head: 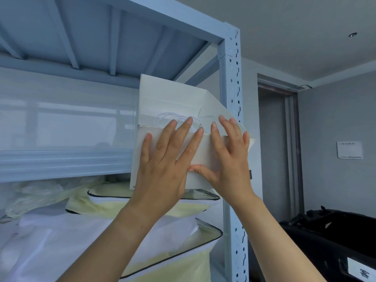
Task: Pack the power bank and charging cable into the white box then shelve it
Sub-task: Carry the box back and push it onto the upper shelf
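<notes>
We press both palms flat on the box (205,147), left hand (162,159) at 9 o'clock, right hand (230,153) at 3, fingers (188,124) spread apart, to slide it onto the shelf (61,161). The cable (168,117) peeks over its open top.

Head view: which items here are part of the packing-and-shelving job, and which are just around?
Job:
white box, flaps open
white cable inside it
shelf rack
left hand and right hand, flat on the box front

Bystanders:
bagged bedding below
black bag
wall notice
</notes>
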`<state>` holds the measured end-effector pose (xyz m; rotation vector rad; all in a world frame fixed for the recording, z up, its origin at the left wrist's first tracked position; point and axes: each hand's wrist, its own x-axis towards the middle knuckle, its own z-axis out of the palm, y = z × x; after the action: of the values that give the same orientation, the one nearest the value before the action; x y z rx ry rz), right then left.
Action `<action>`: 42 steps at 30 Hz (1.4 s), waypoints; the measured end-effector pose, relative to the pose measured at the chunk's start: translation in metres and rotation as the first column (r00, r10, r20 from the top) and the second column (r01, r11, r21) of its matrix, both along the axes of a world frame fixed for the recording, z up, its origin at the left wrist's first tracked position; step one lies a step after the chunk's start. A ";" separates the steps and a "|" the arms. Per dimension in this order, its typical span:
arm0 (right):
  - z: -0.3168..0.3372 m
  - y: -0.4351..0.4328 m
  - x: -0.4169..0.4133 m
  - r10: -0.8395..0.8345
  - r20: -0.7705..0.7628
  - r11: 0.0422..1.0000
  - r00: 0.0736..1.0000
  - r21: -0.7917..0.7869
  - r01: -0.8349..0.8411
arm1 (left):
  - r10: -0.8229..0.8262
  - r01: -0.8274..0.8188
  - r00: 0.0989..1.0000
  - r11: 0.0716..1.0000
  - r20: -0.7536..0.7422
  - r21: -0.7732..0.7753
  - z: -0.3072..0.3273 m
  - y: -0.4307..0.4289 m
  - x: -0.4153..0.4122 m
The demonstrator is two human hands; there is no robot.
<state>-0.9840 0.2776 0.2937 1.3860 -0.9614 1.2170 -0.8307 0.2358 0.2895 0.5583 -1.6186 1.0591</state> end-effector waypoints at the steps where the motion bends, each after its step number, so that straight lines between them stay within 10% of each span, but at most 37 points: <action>1: 0.001 -0.005 -0.003 0.004 0.008 1.000 1.000 0.004 -0.004 | 0.003 -0.003 1.000 1.000 -0.003 0.011 0.003 -0.003 -0.004; 23: 0.058 -0.069 -0.008 0.285 -0.030 0.887 0.958 0.387 -0.252 | 0.073 -0.109 0.987 0.958 0.141 0.266 0.034 -0.056 -0.004; 42: 0.036 -0.086 -0.001 0.060 -0.074 0.938 0.995 0.345 -0.031 | 0.178 -0.203 0.976 0.950 0.124 0.235 0.039 -0.069 0.015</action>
<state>-0.9855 0.1911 0.3296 1.7277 -1.1258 1.0467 -0.8159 0.1663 0.3289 0.8536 -1.8282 1.0460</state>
